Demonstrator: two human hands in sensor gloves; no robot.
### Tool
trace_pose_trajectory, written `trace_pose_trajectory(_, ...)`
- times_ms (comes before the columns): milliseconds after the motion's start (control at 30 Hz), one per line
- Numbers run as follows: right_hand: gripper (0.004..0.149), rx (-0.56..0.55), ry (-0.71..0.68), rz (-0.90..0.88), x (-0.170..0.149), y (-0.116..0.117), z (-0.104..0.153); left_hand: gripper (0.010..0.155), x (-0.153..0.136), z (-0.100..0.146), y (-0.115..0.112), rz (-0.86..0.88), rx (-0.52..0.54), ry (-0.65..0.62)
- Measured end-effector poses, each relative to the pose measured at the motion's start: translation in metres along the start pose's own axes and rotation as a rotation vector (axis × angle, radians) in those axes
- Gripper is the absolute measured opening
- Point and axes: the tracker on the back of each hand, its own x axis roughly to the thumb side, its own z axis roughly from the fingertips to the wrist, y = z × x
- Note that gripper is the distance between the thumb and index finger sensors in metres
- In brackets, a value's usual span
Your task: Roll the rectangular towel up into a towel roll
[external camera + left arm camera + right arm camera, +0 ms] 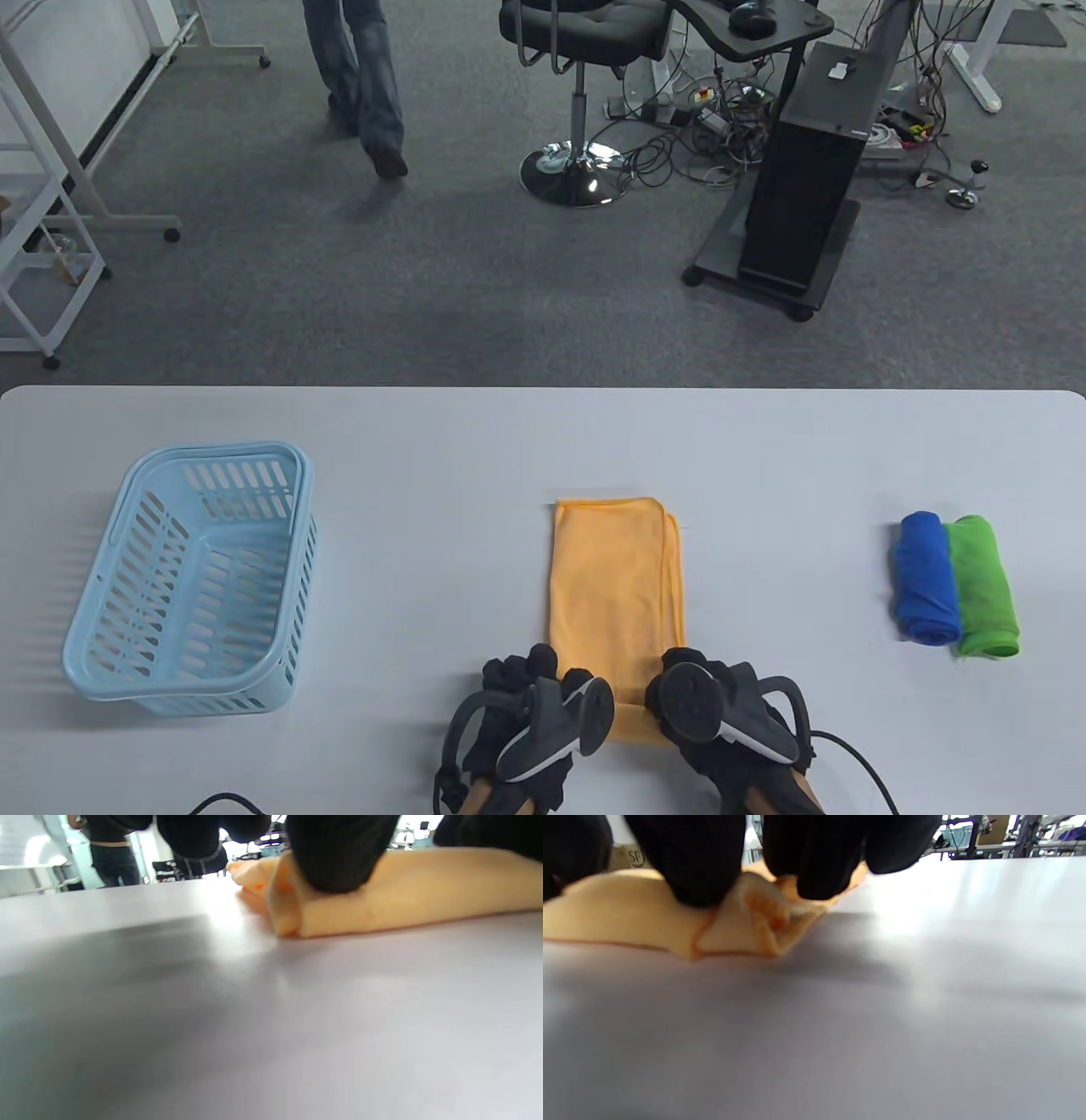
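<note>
— Towel: where's the orange rectangular cloth towel (pixel 615 586)?

— Near edge of the white table (pixel 424 441), its near end rolled up. The left hand (pixel 530 709) and right hand (pixel 721 709) press gloved fingertips (pixel 335 861) on that roll's two ends.

— Room around it?

— Bare tabletop on both sides and beyond.

— Counts?

— One pale blue slotted plastic basket (pixel 191 577) far left; two finished rolls far right, one blue roll (pixel 925 577) touching one green roll (pixel 982 586).

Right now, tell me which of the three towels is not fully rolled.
The orange towel: mostly flat, both hands rolling its near end. The blue towel and green towel are finished rolls.
</note>
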Motion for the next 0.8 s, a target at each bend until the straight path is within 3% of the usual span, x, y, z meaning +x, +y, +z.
trace_pose_trajectory(100, 0.049, 0.013, 0.013, -0.008, 0.0, -0.002, 0.0, 0.045, 0.0, 0.001, 0.001, -0.039, -0.01, -0.019)
trace_pose_trajectory(233, 0.062, 0.054, 0.01, -0.019, -0.003, -0.001, -0.001, 0.055, -0.005, 0.001, 0.001, 0.061, -0.037, -0.032)
trace_pose_trajectory(367, 0.072, 0.181, 0.048, 0.024, -0.003, 0.005, -0.004, 0.068, -0.004, -0.003, -0.006, -0.005, -0.108, -0.026)
trace_pose_trajectory(500, 0.06, 0.097, 0.083, -0.042, -0.004, 0.001, -0.004, 0.052, -0.007, -0.005, -0.006, 0.082, -0.088, -0.034)
trace_pose_trajectory(667, 0.051, 0.052, 0.082, -0.09, -0.006, 0.0, -0.005, 0.049, -0.014, -0.004, -0.005, 0.163, -0.081, -0.023)
trace_pose_trajectory(800, 0.05, 0.089, 0.101, -0.116, -0.011, 0.001, -0.005, 0.049, -0.017, -0.004, -0.005, 0.187, -0.087, -0.033)
